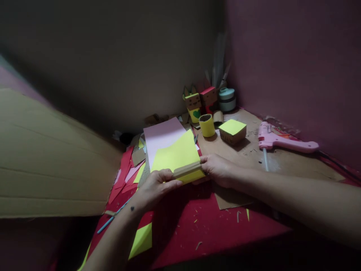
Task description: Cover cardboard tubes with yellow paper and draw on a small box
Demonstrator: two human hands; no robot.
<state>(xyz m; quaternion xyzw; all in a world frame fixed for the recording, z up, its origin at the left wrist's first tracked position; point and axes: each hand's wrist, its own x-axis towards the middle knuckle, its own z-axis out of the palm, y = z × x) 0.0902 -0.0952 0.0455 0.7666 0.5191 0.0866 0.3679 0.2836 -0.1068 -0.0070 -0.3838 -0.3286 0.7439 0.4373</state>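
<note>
Gripping paper [178, 155], open tube [207, 130] beyond, lidded pot [227, 105]

Purplish wall [293, 67] in dim light

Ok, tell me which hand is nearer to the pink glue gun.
Right. The right hand is left of the glue gun and closer to the person; the left hand is farther left, at the cardboard strip's other end.

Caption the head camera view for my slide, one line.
Left hand and right hand hold a cardboard strip against yellow paper, pink glue gun at right.
</note>
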